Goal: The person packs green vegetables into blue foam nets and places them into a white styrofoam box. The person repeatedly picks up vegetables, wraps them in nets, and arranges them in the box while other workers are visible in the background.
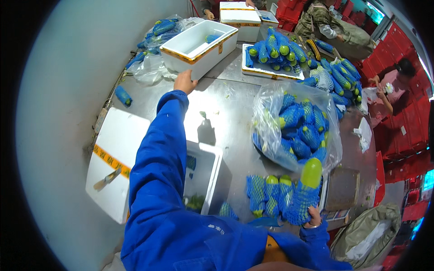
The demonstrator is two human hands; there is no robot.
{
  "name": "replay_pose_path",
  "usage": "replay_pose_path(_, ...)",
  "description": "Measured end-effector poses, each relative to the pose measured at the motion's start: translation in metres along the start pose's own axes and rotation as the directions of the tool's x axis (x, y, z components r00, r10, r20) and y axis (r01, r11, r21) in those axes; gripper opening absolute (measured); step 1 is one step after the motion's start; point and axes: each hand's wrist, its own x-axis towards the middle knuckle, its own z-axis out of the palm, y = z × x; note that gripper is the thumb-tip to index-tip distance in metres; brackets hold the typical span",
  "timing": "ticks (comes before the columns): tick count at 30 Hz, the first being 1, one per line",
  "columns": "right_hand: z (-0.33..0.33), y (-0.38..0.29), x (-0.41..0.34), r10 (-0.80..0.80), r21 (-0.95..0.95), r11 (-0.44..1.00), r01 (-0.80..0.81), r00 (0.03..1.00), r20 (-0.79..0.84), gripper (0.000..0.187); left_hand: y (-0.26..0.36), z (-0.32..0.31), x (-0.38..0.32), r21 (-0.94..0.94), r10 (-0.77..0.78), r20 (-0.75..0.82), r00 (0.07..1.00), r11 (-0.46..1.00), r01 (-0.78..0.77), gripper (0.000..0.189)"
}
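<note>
My right hand (pixel 313 216) grips the lower end of a light-green gourd (pixel 311 174) sleeved in blue foam netting, its bare end pointing up. Several netted gourds (pixel 272 194) lie side by side just left of it. Beyond them sits a clear plastic bag (pixel 334 135) full of more netted gourds (pixel 301 130). My left arm stretches far forward, and my left hand (pixel 184 82) is at the near side of a white foam box (pixel 200 57); whether its fingers grip the box cannot be told. One netted gourd (pixel 212 38) shows inside that box.
Under my left arm stands an open foam box (pixel 217 169) holding something green. A foam lid (pixel 117 135) with a wooden-handled tool (pixel 106 179) lies left, by the wall. Piled gourds (pixel 274 47) fill a shallow foam tray (pixel 271 75). Other people (pixel 325 23) are around the metal table (pixel 234 118).
</note>
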Motion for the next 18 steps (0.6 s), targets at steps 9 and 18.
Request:
replay_pose_path(9,-0.013,-0.037,0.071,-0.135,-0.042,0.991,0.13,0.974,-0.18,0.07,-0.048,0.093,0.131,0.402,0.048,-0.016,0.999,0.915,-0.038,0.066)
replay_pose_path(18,0.031,-0.039,0.114,-0.013,-0.005,1.0,0.012,0.991,-0.135,0.07,0.066,0.103,0.104,0.169,0.231,0.117,0.966,0.954,-0.248,0.041)
